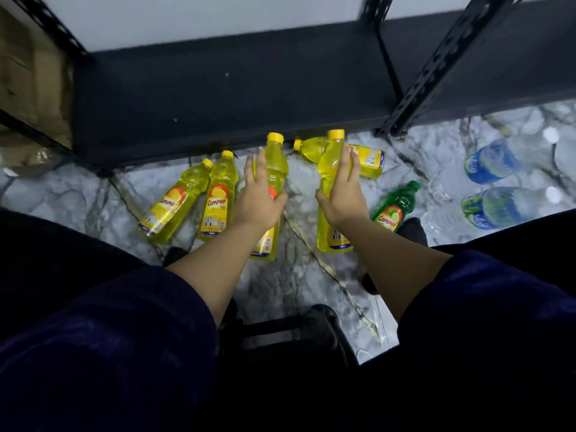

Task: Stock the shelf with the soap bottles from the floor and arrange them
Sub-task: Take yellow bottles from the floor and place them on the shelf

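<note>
Several yellow soap bottles with yellow caps lie on the marble floor in front of a dark, bare bottom shelf (218, 98). My left hand (260, 194) grips one yellow bottle (276, 163) around its middle. My right hand (343, 191) grips another yellow bottle (332, 157), cap pointing toward the shelf. Two more yellow bottles (174, 204) (218, 201) lie side by side to the left. Another yellow bottle (367, 159) lies crosswise behind my right hand. A green soap bottle (394, 207) lies to the right.
Black perforated shelf posts (436, 63) rise at the right and left of the shelf. Clear water bottles with blue labels (492, 162) (495, 210) lie on the floor at the right. A cardboard box (28, 76) stands at the left. My dark-clothed knees frame the floor space.
</note>
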Demonstrator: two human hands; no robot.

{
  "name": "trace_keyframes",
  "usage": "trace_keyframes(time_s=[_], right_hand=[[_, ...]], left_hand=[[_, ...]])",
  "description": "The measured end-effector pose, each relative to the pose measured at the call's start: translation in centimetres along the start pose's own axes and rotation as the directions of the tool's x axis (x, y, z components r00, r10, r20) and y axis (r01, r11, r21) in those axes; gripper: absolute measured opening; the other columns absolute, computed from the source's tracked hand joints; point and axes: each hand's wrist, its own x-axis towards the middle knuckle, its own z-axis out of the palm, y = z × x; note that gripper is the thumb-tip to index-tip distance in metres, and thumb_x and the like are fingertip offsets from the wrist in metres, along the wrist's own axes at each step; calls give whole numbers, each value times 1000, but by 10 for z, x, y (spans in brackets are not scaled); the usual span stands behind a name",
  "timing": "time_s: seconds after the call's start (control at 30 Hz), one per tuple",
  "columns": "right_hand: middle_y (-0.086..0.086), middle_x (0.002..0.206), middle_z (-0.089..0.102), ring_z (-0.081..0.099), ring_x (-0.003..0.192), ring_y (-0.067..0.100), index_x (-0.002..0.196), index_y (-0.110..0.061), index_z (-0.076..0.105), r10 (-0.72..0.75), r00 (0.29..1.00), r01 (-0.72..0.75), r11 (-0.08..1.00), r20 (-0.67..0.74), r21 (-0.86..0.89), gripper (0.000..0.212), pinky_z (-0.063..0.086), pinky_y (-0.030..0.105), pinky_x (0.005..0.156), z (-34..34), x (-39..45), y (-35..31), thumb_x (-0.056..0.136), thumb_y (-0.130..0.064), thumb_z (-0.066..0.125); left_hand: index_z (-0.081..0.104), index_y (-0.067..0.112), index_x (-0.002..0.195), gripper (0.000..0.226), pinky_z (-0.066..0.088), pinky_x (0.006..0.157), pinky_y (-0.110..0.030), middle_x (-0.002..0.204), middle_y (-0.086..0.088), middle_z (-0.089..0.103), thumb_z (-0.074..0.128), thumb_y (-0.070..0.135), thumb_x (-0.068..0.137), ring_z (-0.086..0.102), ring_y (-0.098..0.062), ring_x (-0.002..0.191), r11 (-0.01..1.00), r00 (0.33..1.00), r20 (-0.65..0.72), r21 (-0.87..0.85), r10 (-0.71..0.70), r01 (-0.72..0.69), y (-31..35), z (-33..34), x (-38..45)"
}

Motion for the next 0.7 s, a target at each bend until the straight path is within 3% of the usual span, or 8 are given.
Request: trace_keyframes(time_s=[0.1,0.2,0.33,0.43,0.57,0.63,0.7], right_hand=[[2,174,-9,63,120,40,166,-30,-14,-69,988,77,995,-138,60,110,48,36,70,-33,-11,-23,95,-29,70],[3,174,-5,41,144,33,167,-25,-9,-140,953,190,967,-269,171,108,53,43,90,-73,-23,-59,94,-25,70],[-6,172,-2,59,124,37,167,-30,-8,-204,886,306,932,-417,195,107,50,39,72,-141,-33,-120,94,-32,70],[-13,171,-2,65,115,37,166,-35,-9,-290,783,424,896,-550,131,106,46,37,71,-207,-35,-167,94,-36,70],[-4,173,1,47,138,28,167,-29,-7,-398,599,601,796,-695,62,104,54,43,84,-302,-40,-231,97,-34,70],[-1,172,4,48,141,32,167,-28,-6,-441,499,674,739,-746,13,103,57,49,87,-346,-38,-264,96,-34,69],[1,171,9,52,137,34,166,-31,-7,-459,419,712,702,-784,-30,103,59,51,81,-384,-33,-296,95,-37,67]], left_hand=[[-2,35,164,102,52,98,-45,172,-6,1,70,32,93,51,-40,134,989,991,-104,-113,79,-90,30,-35,-19],[4,37,164,98,46,101,-42,172,-6,5,70,31,92,44,-38,141,963,950,-265,-166,163,-211,70,-80,-37],[5,43,162,95,48,105,-49,170,3,9,69,34,93,47,-35,139,924,858,-455,-167,236,-343,123,-155,-61],[4,44,162,93,44,101,-38,168,5,13,68,35,95,48,-29,137,876,730,-589,-76,346,-477,161,-217,-75],[4,42,163,93,43,95,-31,166,3,16,68,33,95,48,-18,130,797,539,-722,28,434,-604,212,-307,-86],[5,40,163,92,47,90,-24,164,2,18,68,34,96,51,-11,119,758,446,-773,67,451,-649,238,-348,-88],[4,38,163,92,44,82,-12,163,1,21,67,33,97,49,-1,110,722,368,-807,102,463,-684,263,-384,-89]])
